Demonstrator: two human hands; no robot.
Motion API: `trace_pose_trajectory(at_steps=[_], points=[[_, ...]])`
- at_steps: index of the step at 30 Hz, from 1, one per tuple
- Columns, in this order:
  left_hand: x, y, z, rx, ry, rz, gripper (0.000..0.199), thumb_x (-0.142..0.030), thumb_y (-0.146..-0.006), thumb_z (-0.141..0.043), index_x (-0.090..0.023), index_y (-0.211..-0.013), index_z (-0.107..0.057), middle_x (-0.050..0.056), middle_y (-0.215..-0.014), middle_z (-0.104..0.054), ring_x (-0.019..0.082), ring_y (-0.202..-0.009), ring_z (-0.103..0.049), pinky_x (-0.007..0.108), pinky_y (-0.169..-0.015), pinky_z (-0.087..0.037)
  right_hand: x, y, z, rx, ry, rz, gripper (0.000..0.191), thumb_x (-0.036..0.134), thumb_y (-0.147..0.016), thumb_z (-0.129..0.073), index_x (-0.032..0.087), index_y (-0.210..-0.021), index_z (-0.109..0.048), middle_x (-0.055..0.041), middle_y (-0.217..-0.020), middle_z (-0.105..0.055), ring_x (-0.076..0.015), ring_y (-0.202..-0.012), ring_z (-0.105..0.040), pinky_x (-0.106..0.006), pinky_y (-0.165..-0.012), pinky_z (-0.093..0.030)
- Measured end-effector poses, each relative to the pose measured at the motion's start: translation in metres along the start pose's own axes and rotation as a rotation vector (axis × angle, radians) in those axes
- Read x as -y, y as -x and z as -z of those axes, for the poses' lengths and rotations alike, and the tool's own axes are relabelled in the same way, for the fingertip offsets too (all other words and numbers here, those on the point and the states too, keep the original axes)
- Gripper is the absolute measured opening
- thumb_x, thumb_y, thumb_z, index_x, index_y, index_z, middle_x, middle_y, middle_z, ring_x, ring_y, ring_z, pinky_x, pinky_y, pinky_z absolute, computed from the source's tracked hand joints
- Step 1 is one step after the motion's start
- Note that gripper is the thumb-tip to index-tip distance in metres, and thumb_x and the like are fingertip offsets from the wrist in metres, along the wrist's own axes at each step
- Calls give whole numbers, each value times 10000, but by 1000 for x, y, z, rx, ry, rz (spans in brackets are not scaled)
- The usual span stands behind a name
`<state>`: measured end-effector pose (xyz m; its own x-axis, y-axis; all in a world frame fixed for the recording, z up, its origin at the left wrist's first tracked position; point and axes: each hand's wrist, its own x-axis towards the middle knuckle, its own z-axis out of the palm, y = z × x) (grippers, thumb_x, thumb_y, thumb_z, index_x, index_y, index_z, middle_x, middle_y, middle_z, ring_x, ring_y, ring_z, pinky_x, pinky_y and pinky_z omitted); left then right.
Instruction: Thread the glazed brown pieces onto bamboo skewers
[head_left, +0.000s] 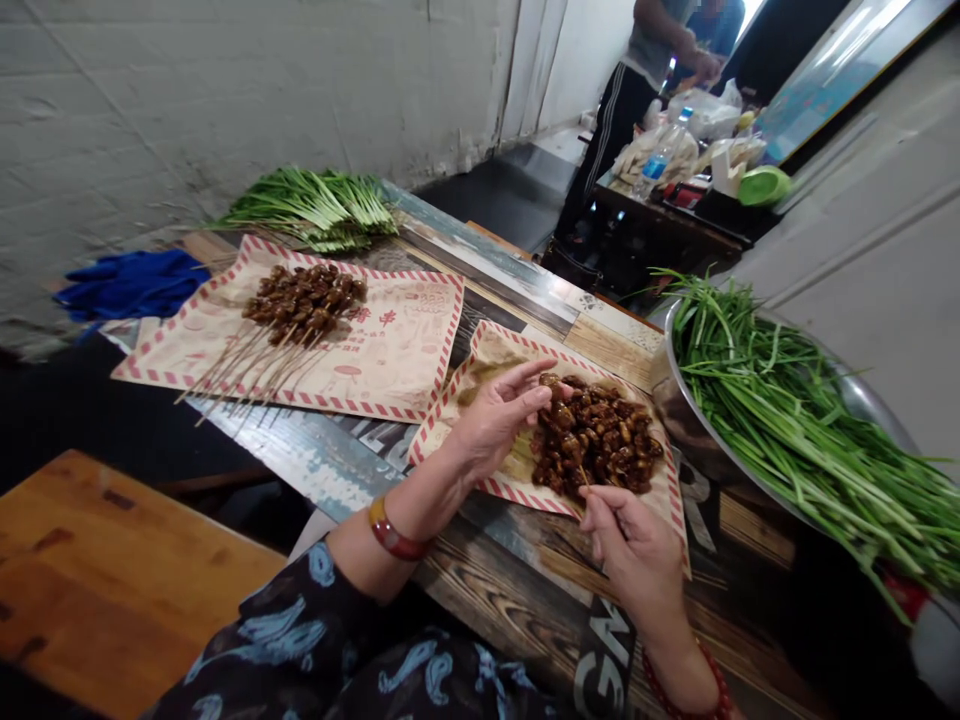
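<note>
My left hand (pixel 499 415) pinches a dark brown, glossy piece of food (pixel 551 382) between thumb and fingertips. My right hand (pixel 634 545) grips a thin wooden skewer (pixel 586 476), whose upper part runs over the pile and is hard to make out. Beneath both hands is a heap of the same brown pieces (pixel 622 435) on a paper sheet with a red striped border (pixel 450 420). To the left, several loaded skewers (pixel 304 305) lie together on a second striped sheet (pixel 412 370), bare ends toward me.
Trimmed green stalks (pixel 322 205) lie at the table's far left, near blue gloves (pixel 139 285). A metal basin (pixel 667 375) heaped with long green chives (pixel 787 400) stands on the right. A wooden stool (pixel 127 590) is at lower left. People (pixel 652 50) stand by a cluttered table behind.
</note>
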<state>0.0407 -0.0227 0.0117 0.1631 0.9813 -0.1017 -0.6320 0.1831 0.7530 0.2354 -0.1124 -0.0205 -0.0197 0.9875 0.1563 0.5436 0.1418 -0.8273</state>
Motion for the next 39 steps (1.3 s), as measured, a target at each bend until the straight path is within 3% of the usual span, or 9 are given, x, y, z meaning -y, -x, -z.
trace_pose_trajectory(at_steps=[3,8,13,19,25,34,39], points=[[4,1,-1,26,-15,59,639,-285,-654,-835,-165,-1235,-598,72,-922,-689,112,-783,-602,192,-600,-385,0,-1,0,29,-91,-95,247,390,-926,-551,183,-962,-681,26,-631,-618,-71,-421,-509,-200,-430,-444],[16,3,-5,168,-48,168,591,-334,-629,-854,-134,-1129,-611,56,-799,-681,154,-788,-652,212,-618,-400,-4,-2,0,13,-133,-134,274,413,-914,-556,175,-965,-682,17,-643,-618,-73,-435,-509,-205,-437,-439],[22,5,-11,125,-23,169,586,-304,-601,-871,-135,-1093,-601,-5,-659,-629,143,-726,-660,213,-637,-412,-6,-1,-1,19,-142,-165,268,415,-912,-562,177,-955,-678,25,-645,-606,-71,-438,-502,-207,-443,-430],[19,7,-11,136,-53,196,624,-301,-617,-865,-124,-1139,-572,40,-761,-688,149,-785,-664,230,-702,-422,-2,-2,-1,15,-169,-190,267,416,-912,-567,176,-947,-678,27,-645,-603,-69,-441,-501,-200,-441,-426],[14,2,-7,21,-15,58,622,-343,-663,-834,-130,-1172,-546,19,-774,-651,136,-794,-638,212,-662,-409,-4,-1,-2,22,-178,-177,262,415,-903,-582,177,-951,-682,32,-631,-599,-61,-425,-488,-191,-427,-414],[22,1,-6,-69,86,66,734,-235,-554,-891,-145,-1196,-549,-40,-747,-606,68,-660,-577,204,-657,-424,-2,-2,-2,9,-149,-141,267,420,-903,-574,174,-907,-680,29,-607,-597,-64,-405,-481,-190,-409,-412],[15,2,-7,-33,42,35,668,-265,-630,-851,-142,-1216,-555,6,-807,-626,129,-831,-631,210,-686,-440,-5,-1,-1,25,-143,-149,277,427,-902,-576,172,-918,-684,23,-615,-601,-68,-414,-486,-193,-412,-415]])
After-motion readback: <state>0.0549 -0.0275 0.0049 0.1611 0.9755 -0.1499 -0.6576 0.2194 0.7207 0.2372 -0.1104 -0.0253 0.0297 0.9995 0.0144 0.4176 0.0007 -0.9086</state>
